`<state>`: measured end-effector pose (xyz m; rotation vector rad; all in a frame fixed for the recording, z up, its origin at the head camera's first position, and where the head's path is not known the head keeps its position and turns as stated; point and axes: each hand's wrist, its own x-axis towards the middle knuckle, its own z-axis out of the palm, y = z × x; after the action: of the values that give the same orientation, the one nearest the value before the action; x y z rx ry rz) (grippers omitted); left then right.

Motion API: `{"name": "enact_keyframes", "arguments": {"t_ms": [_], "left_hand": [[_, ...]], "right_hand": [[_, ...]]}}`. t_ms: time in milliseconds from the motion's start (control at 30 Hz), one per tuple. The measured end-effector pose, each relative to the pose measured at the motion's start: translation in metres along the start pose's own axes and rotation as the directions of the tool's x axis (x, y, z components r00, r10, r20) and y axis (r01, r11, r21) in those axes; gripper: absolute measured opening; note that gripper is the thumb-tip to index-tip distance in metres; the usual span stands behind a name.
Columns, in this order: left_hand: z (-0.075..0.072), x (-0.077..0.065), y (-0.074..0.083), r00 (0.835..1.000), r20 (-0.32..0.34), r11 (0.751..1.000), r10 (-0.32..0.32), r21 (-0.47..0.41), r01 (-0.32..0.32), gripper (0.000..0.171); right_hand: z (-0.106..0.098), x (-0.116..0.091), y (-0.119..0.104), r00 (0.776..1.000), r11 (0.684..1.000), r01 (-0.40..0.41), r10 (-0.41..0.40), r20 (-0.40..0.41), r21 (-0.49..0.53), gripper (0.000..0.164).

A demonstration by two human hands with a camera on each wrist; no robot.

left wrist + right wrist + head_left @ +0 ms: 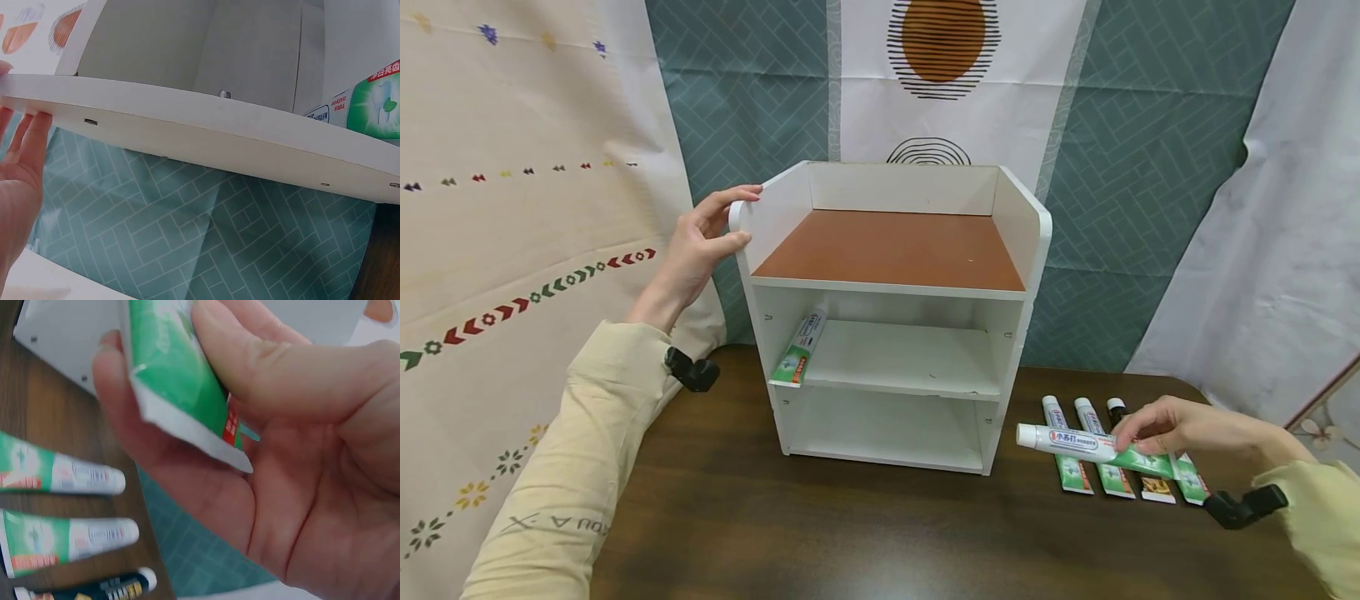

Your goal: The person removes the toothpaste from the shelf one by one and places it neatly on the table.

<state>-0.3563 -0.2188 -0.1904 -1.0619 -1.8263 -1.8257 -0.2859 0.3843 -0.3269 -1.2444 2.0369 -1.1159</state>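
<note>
A small white shelf (891, 287) with a brown top board stands on the table. My left hand (696, 242) grips the upper edge of its left side panel (187, 131), fingers on the outer face. My right hand (1180, 425) holds a green and white toothpaste tube (1078, 443) between thumb and fingers; its white cap points left, towards the shelf. In the right wrist view the flat crimped end of this toothpaste tube (175, 381) lies near the palm. Another toothpaste tube (801, 346) lies at the left end of the middle shelf board, cap to the back.
Beneath the right hand, several tubes lie side by side on the dark wooden table (880, 533): green and white ones (1072, 471) and a black one (94, 587). Patterned cloths (1157, 183) hang behind and at both sides.
</note>
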Motion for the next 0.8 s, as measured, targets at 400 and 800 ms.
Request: {"name": "enact_keyframes", "arguments": {"t_ms": [400,800], "left_hand": [[0.001,0.0,-0.001,1.0,-0.001,1.0,0.0,-0.001,0.0,0.043],[0.001,-0.001,0.0,1.0,-0.005,1.0,0.002,0.005,-0.002,0.044]], "right_hand": [[-0.008,-0.053,0.019,0.976,0.965,-0.205,0.215,-0.042,0.163,0.028],[-0.007,-0.088,0.053,0.968,0.836,-0.201,0.248,-0.025,0.511,0.034]]}}
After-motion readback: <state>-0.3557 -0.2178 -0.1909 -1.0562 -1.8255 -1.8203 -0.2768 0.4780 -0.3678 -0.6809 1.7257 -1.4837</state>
